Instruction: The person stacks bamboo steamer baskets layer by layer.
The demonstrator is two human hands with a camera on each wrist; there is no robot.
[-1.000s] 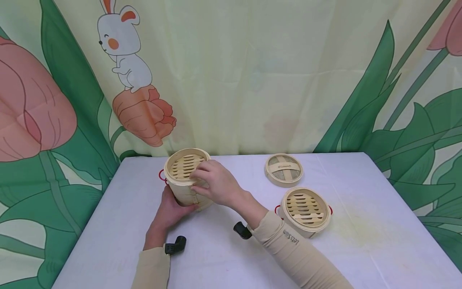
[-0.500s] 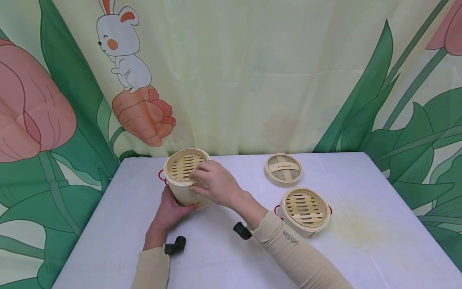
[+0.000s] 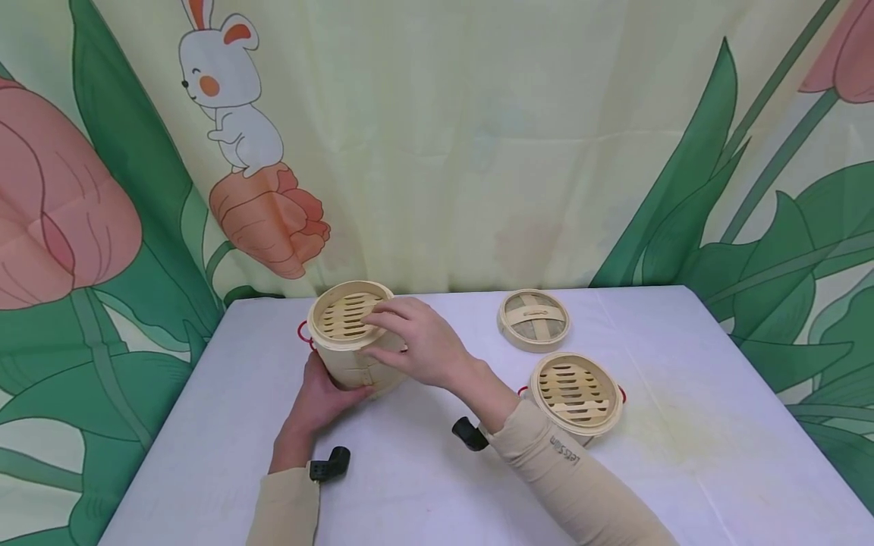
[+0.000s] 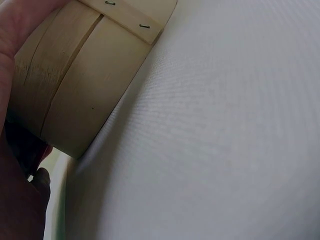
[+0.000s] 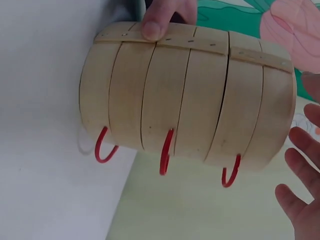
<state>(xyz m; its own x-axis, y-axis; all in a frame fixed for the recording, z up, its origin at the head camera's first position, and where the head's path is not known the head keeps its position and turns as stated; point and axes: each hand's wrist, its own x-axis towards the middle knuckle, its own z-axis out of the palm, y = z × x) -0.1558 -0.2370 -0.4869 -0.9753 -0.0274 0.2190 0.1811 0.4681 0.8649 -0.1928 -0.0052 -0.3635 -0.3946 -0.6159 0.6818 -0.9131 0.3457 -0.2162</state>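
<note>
A stack of three round bamboo steamer baskets point(image 5: 185, 95) stands at the table's left back, its slatted top tier point(image 3: 350, 317) facing up. Red loop handles point(image 5: 166, 152) stick out from its side. My left hand point(image 3: 326, 394) grips the lower part of the stack, thumb point(image 5: 152, 30) pressed on the front wall and the other fingers mostly hidden behind it. By the right side of the top rim my right hand point(image 3: 426, 345) is spread, fingers loosely bent and holding nothing. From the right wrist view, its fingers point(image 5: 302, 137) appear just off the rim.
To the right, another bamboo steamer basket point(image 3: 576, 390) with red handles rests on the white tablecloth point(image 3: 410, 485). Behind it lies a round woven lid point(image 3: 535, 321) with a strap handle. A printed curtain point(image 3: 444, 152) hangs along the table's back edge.
My right hand has let go of the top rim and drawn slightly to the right, its fingers spreading. The left hand keeps its grip; the stack stays in place.
</note>
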